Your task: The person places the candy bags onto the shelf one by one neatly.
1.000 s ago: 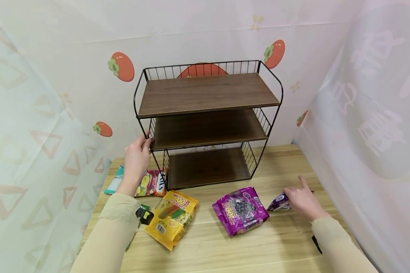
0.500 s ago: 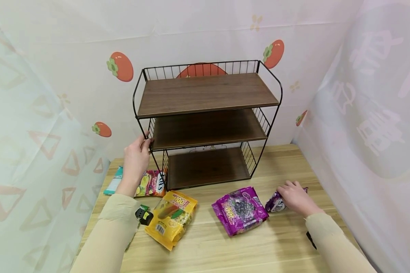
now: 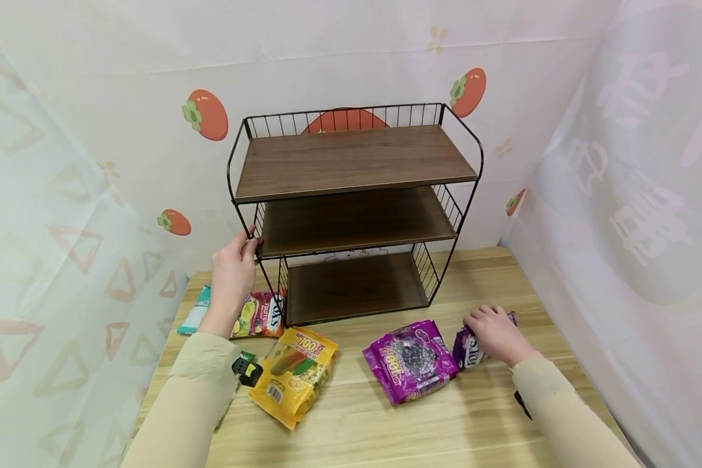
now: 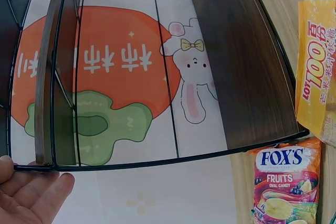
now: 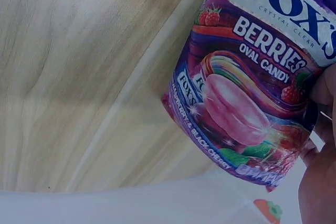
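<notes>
My left hand [image 3: 234, 266] grips the left side of a black wire shelf rack [image 3: 357, 159] at its middle board. Thumb and fingers lie around the frame's edge in the left wrist view. On the right, my right hand [image 3: 497, 333] holds a purple bag of Fox's Berries oval candy [image 3: 469, 350] by its edge. The front label of that candy bag [image 5: 236, 98] faces the right wrist camera, tilted. Just left of it lies a purple Lot 100 gummy bag [image 3: 411, 361] on the table.
A yellow Lot 100 bag [image 3: 295, 374] lies before the rack. A Fox's Fruits bag [image 3: 260, 315] and a light blue packet [image 3: 197, 312] lie by the rack's left foot. A green packet [image 3: 247, 356] is mostly hidden by the left arm. Patterned cloth walls enclose the wooden table [image 3: 398, 435].
My right hand came down over the Berries candy bag, took hold of it and drew it slightly left, toward the purple gummy bag. The left hand has stayed on the rack.
</notes>
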A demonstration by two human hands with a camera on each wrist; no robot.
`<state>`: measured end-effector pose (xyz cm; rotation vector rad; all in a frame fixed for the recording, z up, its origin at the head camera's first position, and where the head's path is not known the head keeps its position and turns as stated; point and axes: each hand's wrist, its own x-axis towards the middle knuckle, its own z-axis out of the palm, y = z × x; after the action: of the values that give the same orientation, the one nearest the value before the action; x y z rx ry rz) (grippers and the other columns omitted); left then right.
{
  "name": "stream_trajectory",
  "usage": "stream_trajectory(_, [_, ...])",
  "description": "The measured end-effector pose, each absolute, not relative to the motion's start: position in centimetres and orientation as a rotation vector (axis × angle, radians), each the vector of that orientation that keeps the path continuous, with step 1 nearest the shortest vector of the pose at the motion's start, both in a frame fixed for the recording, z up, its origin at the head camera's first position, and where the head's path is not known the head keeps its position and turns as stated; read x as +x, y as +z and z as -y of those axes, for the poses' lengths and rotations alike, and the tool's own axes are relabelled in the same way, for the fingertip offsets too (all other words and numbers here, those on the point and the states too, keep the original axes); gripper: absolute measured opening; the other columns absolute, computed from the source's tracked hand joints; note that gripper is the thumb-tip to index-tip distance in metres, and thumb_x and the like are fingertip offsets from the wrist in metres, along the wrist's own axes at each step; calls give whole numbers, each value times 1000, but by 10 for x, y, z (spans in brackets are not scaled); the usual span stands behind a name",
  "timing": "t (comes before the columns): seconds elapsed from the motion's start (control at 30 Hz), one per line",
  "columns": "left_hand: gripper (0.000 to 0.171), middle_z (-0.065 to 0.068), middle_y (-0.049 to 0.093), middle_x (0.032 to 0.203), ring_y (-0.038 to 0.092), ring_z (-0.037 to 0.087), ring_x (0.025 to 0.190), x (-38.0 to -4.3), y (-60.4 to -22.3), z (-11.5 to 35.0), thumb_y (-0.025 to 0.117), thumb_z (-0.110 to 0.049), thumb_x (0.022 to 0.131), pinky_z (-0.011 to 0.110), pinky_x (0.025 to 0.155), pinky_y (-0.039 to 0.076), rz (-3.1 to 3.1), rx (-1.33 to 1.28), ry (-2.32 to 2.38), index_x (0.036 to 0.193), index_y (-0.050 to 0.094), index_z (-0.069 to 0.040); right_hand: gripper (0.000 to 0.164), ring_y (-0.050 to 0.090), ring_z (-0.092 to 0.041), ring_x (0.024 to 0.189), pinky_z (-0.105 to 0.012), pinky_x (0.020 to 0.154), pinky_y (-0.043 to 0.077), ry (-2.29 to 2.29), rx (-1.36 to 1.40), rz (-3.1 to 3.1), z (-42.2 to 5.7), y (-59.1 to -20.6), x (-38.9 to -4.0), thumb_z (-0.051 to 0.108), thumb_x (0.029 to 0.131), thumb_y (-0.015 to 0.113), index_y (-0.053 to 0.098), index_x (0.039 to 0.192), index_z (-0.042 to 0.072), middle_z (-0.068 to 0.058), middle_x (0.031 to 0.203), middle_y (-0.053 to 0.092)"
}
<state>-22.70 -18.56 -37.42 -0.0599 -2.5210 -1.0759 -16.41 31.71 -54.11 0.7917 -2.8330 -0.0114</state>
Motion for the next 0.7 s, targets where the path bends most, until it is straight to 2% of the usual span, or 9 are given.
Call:
stream_trajectory(0.13, [36, 24, 71, 121, 69, 35, 83, -227, -374, 186, 46, -14, 110, 35, 62, 49, 2516, -64, -1076, 140, 60, -1, 23, 64, -38, 101, -60, 89, 50, 67, 794, 2775, -317, -545, -165, -2, 85, 71, 73, 108, 2, -15, 105, 70])
stream_trajectory(0.33, [36, 24, 70, 123, 70, 37, 90, -227, -375, 186, 46, -14, 110, 38, 63, 50, 2519, -58, -1081, 141, 60, -1, 38, 60, -44, 113, -66, 101, 44, 183, 780, 2730, -320, -550, -165, 5, 89, 74, 67, 126, 0, -24, 122, 65])
stream_trajectory(0.53, [36, 25, 69, 124, 70, 40, 99, -227, -375, 186, 45, -13, 110, 45, 70, 53, 2513, -58, -1100, 141, 59, 0, 58, 59, -47, 112, -66, 99, 45, 311, 628, 2740, -327, -551, -163, 5, 86, 78, 57, 140, -1, -27, 125, 60])
stream_trajectory(0.7, [36, 25, 70, 122, 71, 41, 96, -226, -374, 185, 46, -13, 110, 49, 74, 57, 2508, -51, -1086, 141, 60, -1, 66, 57, -52, 113, -67, 97, 46, 363, 489, 2778, -333, -551, -159, 10, 88, 79, 49, 145, -3, -31, 129, 57])
